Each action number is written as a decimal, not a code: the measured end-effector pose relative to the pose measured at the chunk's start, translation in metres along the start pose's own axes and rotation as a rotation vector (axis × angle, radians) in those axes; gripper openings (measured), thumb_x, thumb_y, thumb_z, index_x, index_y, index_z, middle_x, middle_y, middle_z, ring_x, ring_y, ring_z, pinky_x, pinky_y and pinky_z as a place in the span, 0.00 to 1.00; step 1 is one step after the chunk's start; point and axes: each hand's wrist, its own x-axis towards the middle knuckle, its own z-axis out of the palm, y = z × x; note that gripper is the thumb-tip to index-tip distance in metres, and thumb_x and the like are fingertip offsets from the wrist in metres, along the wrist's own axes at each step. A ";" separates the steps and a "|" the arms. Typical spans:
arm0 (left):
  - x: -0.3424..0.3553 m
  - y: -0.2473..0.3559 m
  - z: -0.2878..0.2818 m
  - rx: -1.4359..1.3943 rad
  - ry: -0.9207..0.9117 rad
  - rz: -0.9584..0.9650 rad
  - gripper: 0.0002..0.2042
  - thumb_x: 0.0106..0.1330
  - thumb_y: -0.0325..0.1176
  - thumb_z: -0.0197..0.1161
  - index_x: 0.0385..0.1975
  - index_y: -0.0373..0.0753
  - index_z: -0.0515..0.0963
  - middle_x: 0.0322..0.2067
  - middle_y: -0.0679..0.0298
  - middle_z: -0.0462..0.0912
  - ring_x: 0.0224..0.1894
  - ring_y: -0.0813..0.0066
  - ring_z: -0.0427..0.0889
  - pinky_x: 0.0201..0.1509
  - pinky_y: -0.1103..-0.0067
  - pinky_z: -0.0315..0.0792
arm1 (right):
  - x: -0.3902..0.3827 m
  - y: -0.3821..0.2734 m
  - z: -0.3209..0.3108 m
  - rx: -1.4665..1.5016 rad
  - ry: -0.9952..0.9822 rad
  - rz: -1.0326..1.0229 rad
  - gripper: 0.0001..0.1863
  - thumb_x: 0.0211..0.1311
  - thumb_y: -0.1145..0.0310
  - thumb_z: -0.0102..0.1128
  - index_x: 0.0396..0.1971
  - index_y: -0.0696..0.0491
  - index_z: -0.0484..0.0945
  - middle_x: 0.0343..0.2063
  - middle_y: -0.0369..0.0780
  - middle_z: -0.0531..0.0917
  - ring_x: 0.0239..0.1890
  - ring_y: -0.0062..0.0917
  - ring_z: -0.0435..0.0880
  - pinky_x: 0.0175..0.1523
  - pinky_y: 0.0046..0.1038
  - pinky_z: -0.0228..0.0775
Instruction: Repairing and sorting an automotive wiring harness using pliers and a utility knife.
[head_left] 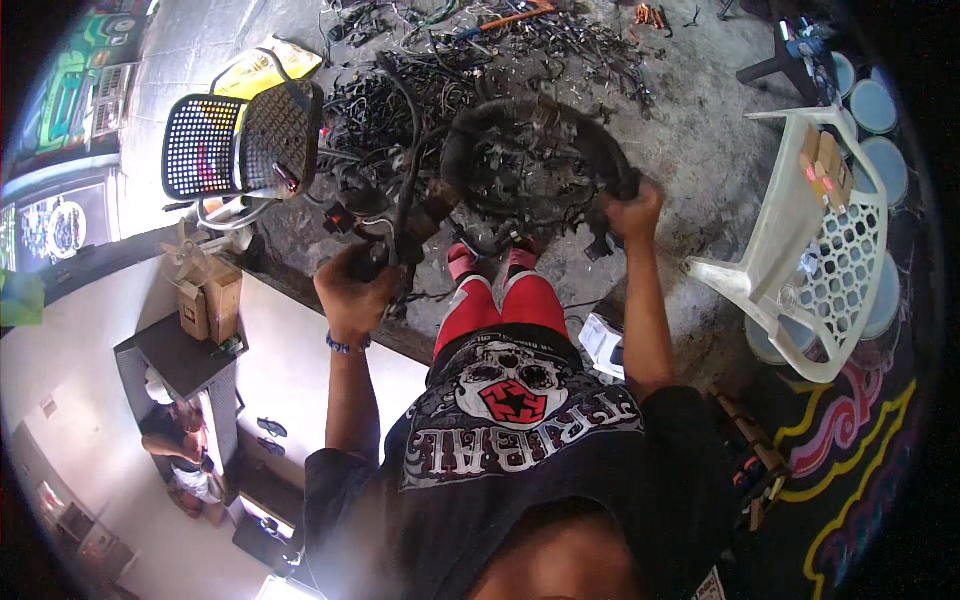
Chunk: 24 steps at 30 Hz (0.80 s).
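Note:
A thick, black-wrapped wiring harness [585, 130] is held up in front of me, bent into a wide loop with connectors and thin branches dangling from it. My right hand [634, 212] is closed around the loop's right side. At the lower left, my left hand [355, 292] is closed on dark cable branches of the harness, though its fingers are partly hidden. Beside that hand are a black connector [340, 218] and a long upright black cable [402, 165]. Below the loop, my feet stand on the floor.
A large heap of loose wires [365, 115] covers the floor beyond the harness. At left stands a black perforated chair [200, 145]; at right, a white plastic chair [850, 265] beside several lidded buckets [884, 170]. Another person [182, 440] sits at the lower left near a cardboard box [210, 300].

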 end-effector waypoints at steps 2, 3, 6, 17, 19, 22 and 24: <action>-0.016 0.012 -0.003 0.017 -0.015 -0.061 0.12 0.39 0.25 0.61 0.26 0.25 0.74 0.20 0.61 0.78 0.22 0.84 0.74 0.25 0.86 0.69 | -0.024 -0.002 -0.007 0.145 -0.060 0.119 0.14 0.34 0.69 0.63 0.25 0.58 0.75 0.19 0.43 0.78 0.23 0.32 0.79 0.29 0.28 0.69; -0.023 0.016 -0.005 0.014 -0.025 -0.041 0.12 0.39 0.25 0.61 0.26 0.25 0.74 0.20 0.61 0.78 0.22 0.84 0.74 0.25 0.86 0.69 | -0.039 0.002 -0.009 0.139 -0.038 0.118 0.14 0.34 0.69 0.63 0.25 0.58 0.75 0.19 0.43 0.78 0.23 0.32 0.79 0.29 0.28 0.69; -0.041 0.038 -0.011 0.110 0.018 0.095 0.12 0.40 0.23 0.59 0.26 0.25 0.74 0.20 0.62 0.79 0.22 0.83 0.75 0.25 0.87 0.69 | -0.102 0.025 0.005 0.267 -0.103 0.264 0.15 0.37 0.69 0.61 0.29 0.58 0.75 0.23 0.43 0.79 0.27 0.29 0.79 0.33 0.26 0.69; -0.063 0.045 -0.044 0.277 0.024 0.115 0.08 0.39 0.22 0.60 0.23 0.30 0.76 0.18 0.64 0.78 0.21 0.82 0.75 0.27 0.85 0.70 | -0.182 -0.015 0.066 0.628 -0.560 0.707 0.12 0.37 0.68 0.60 0.27 0.55 0.76 0.22 0.40 0.78 0.25 0.25 0.76 0.32 0.29 0.66; -0.062 0.055 -0.050 0.393 0.019 0.123 0.09 0.39 0.22 0.61 0.23 0.30 0.76 0.18 0.64 0.78 0.21 0.82 0.76 0.28 0.85 0.70 | -0.185 -0.016 0.069 0.724 -0.480 0.663 0.12 0.36 0.69 0.60 0.25 0.56 0.75 0.19 0.40 0.76 0.23 0.25 0.75 0.31 0.28 0.64; -0.071 0.037 -0.083 0.379 0.150 0.217 0.10 0.39 0.22 0.60 0.25 0.28 0.76 0.20 0.64 0.78 0.22 0.81 0.75 0.29 0.85 0.70 | -0.168 -0.034 0.054 0.807 -0.548 0.595 0.11 0.35 0.69 0.60 0.23 0.57 0.74 0.18 0.39 0.76 0.23 0.25 0.74 0.31 0.28 0.64; -0.083 0.025 -0.107 0.364 0.233 0.200 0.11 0.39 0.22 0.61 0.25 0.28 0.75 0.20 0.63 0.78 0.23 0.80 0.75 0.29 0.84 0.70 | -0.135 -0.065 0.020 0.540 -0.575 0.422 0.13 0.36 0.67 0.63 0.24 0.58 0.73 0.19 0.37 0.75 0.23 0.15 0.70 0.30 0.25 0.64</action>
